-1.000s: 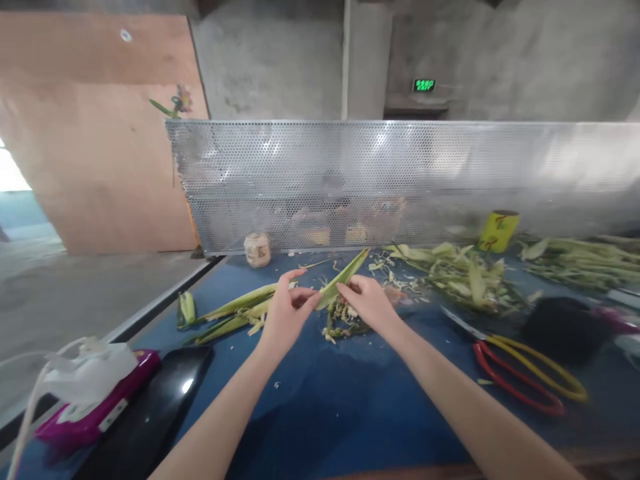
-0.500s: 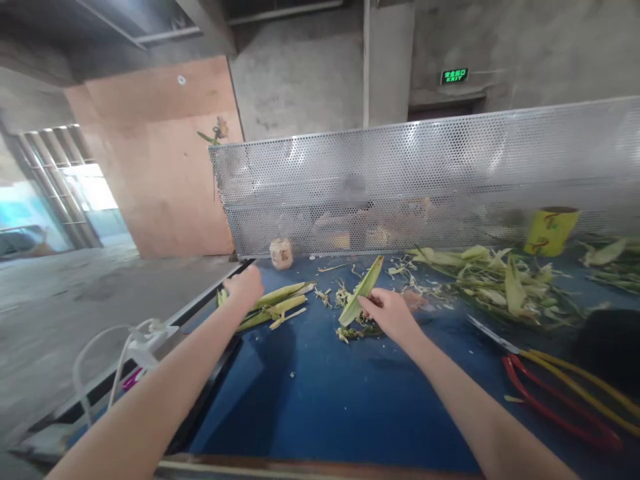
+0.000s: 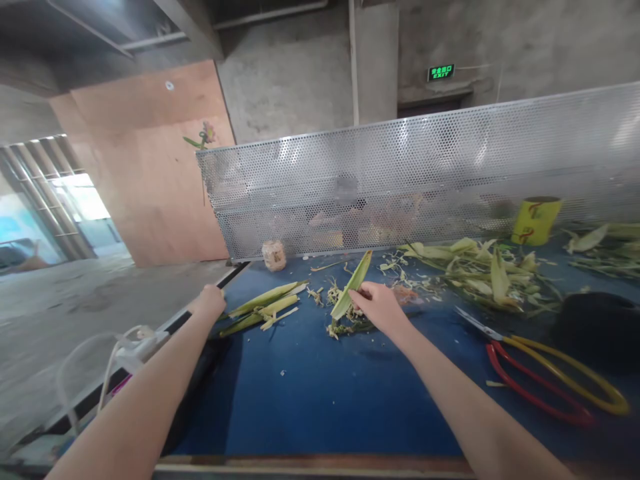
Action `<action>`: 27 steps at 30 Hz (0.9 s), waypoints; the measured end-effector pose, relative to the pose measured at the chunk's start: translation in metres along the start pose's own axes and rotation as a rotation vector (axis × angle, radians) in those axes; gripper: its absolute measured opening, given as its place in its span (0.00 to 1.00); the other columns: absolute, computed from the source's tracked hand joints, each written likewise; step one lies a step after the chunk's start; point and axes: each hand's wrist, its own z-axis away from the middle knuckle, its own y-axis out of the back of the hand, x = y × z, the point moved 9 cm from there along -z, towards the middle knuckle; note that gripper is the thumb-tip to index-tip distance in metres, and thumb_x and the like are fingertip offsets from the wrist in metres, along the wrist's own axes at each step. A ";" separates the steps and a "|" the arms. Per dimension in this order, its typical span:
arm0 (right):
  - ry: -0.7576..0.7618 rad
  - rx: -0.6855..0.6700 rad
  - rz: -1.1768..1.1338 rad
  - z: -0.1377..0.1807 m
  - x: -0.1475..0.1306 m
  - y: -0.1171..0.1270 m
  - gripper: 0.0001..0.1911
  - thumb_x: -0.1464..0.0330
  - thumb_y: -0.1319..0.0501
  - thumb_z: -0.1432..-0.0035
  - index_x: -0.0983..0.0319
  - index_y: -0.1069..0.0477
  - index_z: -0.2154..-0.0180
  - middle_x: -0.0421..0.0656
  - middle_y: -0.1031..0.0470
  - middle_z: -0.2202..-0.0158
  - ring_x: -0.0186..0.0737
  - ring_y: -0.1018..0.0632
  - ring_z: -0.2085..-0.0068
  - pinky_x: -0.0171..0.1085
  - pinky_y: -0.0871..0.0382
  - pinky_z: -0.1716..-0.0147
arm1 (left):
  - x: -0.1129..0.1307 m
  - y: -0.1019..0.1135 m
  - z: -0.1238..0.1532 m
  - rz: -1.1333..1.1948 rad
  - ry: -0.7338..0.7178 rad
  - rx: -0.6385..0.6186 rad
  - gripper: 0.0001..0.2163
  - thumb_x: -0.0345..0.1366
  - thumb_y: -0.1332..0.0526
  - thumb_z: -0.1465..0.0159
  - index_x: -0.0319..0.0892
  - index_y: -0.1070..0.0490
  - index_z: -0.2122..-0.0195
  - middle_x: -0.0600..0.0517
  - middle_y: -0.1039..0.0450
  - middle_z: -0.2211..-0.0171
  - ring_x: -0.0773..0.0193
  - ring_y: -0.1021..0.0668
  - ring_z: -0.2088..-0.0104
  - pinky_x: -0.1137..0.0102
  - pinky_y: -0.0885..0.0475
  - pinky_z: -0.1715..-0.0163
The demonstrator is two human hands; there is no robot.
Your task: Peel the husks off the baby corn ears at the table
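Note:
My right hand (image 3: 379, 307) pinches a long, curved green corn husk leaf (image 3: 353, 285) near its middle, the tip slanting up and away. Under the leaf lies a small heap of shrivelled plant scraps (image 3: 333, 327) on the blue tabletop. My left hand (image 3: 208, 304) is over the table's left edge, its back toward me and its fingers hidden. Just right of it, several long husk strips (image 3: 270, 305) lie side by side on the table.
Scissors with red and yellow handles (image 3: 500, 338) lie at right, beside a black object (image 3: 593, 330). Behind them are a large husk pile (image 3: 493, 273) and a yellow roll (image 3: 537, 221). A whitish jar-like object (image 3: 274, 255) stands before the perforated metal screen (image 3: 380, 160). White cables (image 3: 107, 370) run at left.
My left hand has moved left and slightly down, away from the husk strips. My right hand keeps hold of the leaf. The view has shifted a little.

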 end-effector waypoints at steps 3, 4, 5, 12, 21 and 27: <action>-0.007 -0.003 -0.010 -0.001 0.002 0.001 0.14 0.62 0.49 0.49 0.62 0.40 0.82 0.40 0.32 0.82 0.33 0.33 0.80 0.32 0.44 0.78 | 0.013 0.019 0.002 0.067 -0.092 0.069 0.10 0.31 0.41 0.48 0.35 0.37 0.64 0.37 0.29 0.64 0.45 0.26 0.60 0.55 0.34 0.64; -0.004 0.001 0.002 -0.001 0.002 0.001 0.14 0.62 0.49 0.49 0.62 0.40 0.83 0.40 0.32 0.82 0.33 0.34 0.80 0.32 0.45 0.78 | 0.020 0.024 0.003 0.079 -0.134 0.079 0.12 0.31 0.41 0.49 0.36 0.38 0.64 0.35 0.29 0.65 0.43 0.27 0.60 0.54 0.35 0.65; -0.004 0.005 0.015 -0.001 0.002 0.002 0.15 0.62 0.49 0.50 0.62 0.40 0.83 0.40 0.32 0.82 0.33 0.34 0.80 0.32 0.45 0.78 | 0.029 0.027 0.004 0.086 -0.184 0.075 0.13 0.31 0.41 0.50 0.36 0.38 0.62 0.35 0.29 0.65 0.42 0.27 0.60 0.55 0.35 0.64; -0.035 0.009 0.067 -0.001 0.005 0.003 0.15 0.63 0.48 0.50 0.62 0.40 0.84 0.40 0.32 0.82 0.32 0.34 0.80 0.32 0.45 0.78 | 0.109 -0.004 0.047 0.081 -0.653 -0.214 0.24 0.36 0.40 0.52 0.42 0.40 0.53 0.50 0.25 0.66 0.61 0.24 0.64 0.71 0.33 0.63; -0.016 0.020 0.064 -0.002 0.010 0.005 0.15 0.63 0.47 0.50 0.63 0.38 0.84 0.40 0.31 0.82 0.32 0.34 0.80 0.31 0.46 0.78 | 0.104 -0.030 0.071 -0.196 -0.762 -0.514 0.48 0.40 0.33 0.66 0.34 0.51 0.42 0.37 0.40 0.47 0.48 0.33 0.50 0.65 0.37 0.55; 0.009 0.014 0.055 -0.003 0.011 0.003 0.14 0.63 0.47 0.50 0.63 0.37 0.83 0.40 0.31 0.82 0.32 0.34 0.80 0.32 0.46 0.78 | 0.103 -0.029 0.066 -0.224 -0.784 -0.435 0.40 0.33 0.40 0.57 0.29 0.54 0.42 0.39 0.32 0.53 0.50 0.32 0.51 0.65 0.38 0.54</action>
